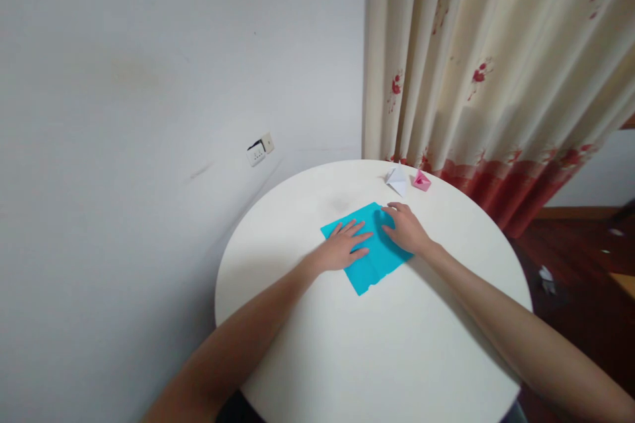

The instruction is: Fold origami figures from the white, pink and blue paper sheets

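Note:
A turquoise square of paper [370, 271] lies flat near the middle of a round white table [387, 357]. My left hand [344, 248] rests palm down on the sheet's left part, fingers spread. My right hand [405, 228] presses flat on its right part, fingers pointing left toward the far corner. Neither hand grips anything. Beyond the sheet, near the table's far edge, sit a small white folded paper figure [397, 180] and a small pink folded paper figure [421, 180].
A grey-white wall with a socket [260, 151] stands to the left. A cream curtain with red flowers [496, 79] hangs behind the table on the right. Dark wooden floor with small scraps [546, 277] shows at the right.

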`<state>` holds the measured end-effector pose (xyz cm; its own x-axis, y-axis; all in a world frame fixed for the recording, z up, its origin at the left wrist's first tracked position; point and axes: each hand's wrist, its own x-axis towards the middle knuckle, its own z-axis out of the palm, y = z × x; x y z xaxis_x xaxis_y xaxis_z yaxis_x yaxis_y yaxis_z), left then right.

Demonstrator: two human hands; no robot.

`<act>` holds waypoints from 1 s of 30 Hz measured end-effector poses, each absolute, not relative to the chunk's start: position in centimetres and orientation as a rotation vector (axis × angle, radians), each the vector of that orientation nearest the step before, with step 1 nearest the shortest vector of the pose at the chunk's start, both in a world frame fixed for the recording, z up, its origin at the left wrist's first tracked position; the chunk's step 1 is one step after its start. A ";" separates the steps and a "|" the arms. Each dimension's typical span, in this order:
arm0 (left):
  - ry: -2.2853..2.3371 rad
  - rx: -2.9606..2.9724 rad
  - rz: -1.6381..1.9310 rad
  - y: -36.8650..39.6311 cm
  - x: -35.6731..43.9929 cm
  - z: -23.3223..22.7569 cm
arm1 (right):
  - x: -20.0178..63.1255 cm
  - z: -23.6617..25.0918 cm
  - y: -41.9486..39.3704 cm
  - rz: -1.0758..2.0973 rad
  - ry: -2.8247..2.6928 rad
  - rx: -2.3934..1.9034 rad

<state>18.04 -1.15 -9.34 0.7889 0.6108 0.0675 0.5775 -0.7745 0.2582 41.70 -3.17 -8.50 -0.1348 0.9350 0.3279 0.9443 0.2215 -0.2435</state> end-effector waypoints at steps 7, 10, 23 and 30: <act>0.625 2.725 0.233 -0.9 18.0 -7.6 | 40.1 -8.9 -4.0 0.044 -2.380 -1.518; 0.730 2.708 0.346 -0.5 18.0 -7.7 | 39.7 -9.6 -4.3 0.096 -2.419 -1.630; 1.295 2.792 0.239 0.4 18.0 -9.9 | 37.6 -9.8 -5.5 0.015 -2.355 -1.713; 1.069 2.796 0.231 0.2 18.7 -9.8 | 37.0 -10.1 -5.4 0.011 -2.460 -1.504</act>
<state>18.68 0.20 -9.83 0.7359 0.6707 0.0931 0.6494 -0.7380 0.1836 36.98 -5.40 -10.11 -0.4317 0.8763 0.2139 0.8744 0.4648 -0.1393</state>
